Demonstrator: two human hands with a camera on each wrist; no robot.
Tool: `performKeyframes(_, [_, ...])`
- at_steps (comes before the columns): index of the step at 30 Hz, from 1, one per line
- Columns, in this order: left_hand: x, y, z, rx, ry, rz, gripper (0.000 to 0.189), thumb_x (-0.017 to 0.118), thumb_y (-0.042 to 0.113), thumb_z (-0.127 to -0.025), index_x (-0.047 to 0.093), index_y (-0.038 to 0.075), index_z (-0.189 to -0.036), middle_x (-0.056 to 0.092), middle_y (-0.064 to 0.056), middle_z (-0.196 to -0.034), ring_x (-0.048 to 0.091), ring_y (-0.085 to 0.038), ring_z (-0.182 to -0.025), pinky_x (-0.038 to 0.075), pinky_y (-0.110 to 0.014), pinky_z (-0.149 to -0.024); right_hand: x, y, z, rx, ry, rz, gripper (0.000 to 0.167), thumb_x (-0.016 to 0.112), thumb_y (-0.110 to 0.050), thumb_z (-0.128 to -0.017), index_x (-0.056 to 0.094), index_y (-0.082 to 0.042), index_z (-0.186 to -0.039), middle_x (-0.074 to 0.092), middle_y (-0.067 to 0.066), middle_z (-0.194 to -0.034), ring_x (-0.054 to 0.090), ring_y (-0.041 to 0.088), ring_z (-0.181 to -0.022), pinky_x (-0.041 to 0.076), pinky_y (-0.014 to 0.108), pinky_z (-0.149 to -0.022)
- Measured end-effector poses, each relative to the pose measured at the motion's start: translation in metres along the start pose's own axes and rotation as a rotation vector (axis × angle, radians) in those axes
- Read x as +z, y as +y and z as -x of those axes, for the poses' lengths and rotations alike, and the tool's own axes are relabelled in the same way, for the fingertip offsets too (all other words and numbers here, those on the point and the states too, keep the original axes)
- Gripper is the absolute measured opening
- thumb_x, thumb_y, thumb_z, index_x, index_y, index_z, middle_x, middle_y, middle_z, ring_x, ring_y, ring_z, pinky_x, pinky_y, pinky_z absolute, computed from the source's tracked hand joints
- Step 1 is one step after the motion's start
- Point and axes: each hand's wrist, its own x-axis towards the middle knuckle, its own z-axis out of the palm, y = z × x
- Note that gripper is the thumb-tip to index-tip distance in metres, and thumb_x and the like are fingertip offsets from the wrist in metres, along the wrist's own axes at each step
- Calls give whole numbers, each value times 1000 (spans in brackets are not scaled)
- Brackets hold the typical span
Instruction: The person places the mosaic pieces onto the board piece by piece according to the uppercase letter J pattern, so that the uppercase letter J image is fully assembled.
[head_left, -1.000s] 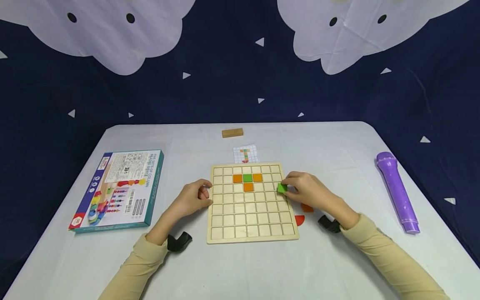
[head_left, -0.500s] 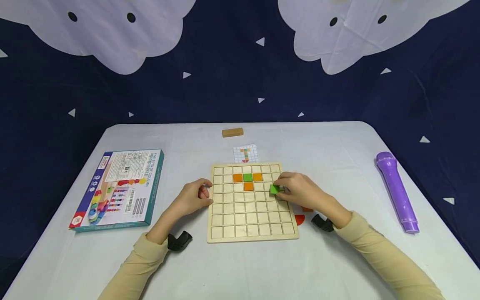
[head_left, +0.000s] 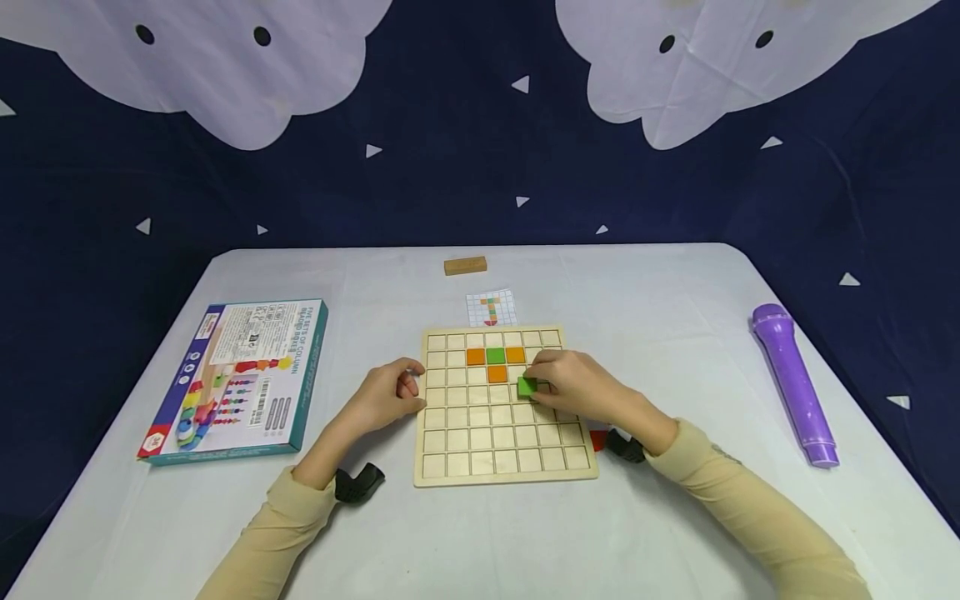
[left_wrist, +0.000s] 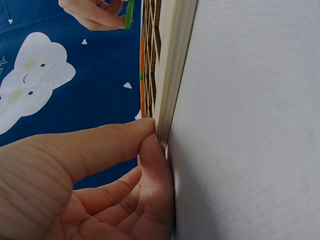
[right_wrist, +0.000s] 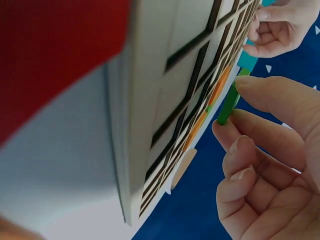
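Observation:
A square wooden grid board (head_left: 506, 479) lies on the white table. Its upper rows hold three orange tiles and a green tile (head_left: 496, 356) in a T shape. My right hand (head_left: 577, 385) pinches another green square tile (head_left: 527, 387) between thumb and finger, over the board to the right of the lowest orange tile (head_left: 497, 374). The right wrist view shows this green tile (right_wrist: 230, 104) edge-on, raised off the board. At the board's left edge, my left hand (head_left: 384, 397) holds the rim with thumb and curled forefinger (left_wrist: 156, 175).
A small printed pattern card (head_left: 491, 308) lies behind the board, with a wooden block (head_left: 465, 266) beyond it. A toy box (head_left: 236, 379) is at left, a purple tube (head_left: 795, 383) at right. A red piece (head_left: 597, 440) shows beside the board's right edge, partly hidden.
My right hand has moved left over the board with the green tile, from the right edge toward the middle. Its forearm now covers the orange piece on the table. My left hand has stayed put.

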Motion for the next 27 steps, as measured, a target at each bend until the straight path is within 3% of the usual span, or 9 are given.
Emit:
performKeyframes(6, [0, 1, 0, -1, 0, -3, 42, 70, 2, -76, 55, -5, -115, 58, -7, -79, 49, -11, -65, 40, -21, -59, 4, -3, -6, -22, -27, 29, 16, 72, -15, -79, 72, -7, -94, 68, 1, -89, 60, 8, -76, 51, 23, -69])
performKeyframes(14, [0, 0, 0, -12, -1, -5, 43, 70, 2, -76, 55, -4, -115, 58, -7, -79, 49, -11, -66, 40, -21, -59, 5, -10, -17, -40, -86, 39, 12, 72, -14, -79, 72, -10, -91, 64, -1, -82, 47, 4, -66, 43, 18, -61])
performKeyframes(27, [0, 0, 0, 7, 3, -9, 42, 71, 2, -75, 55, -5, -114, 58, -7, -79, 50, -10, -65, 41, -20, -60, 9, -15, -28, -67, -110, 33, 10, 73, -14, -78, 71, -10, -87, 64, -1, -81, 50, 3, -65, 45, 18, -60])
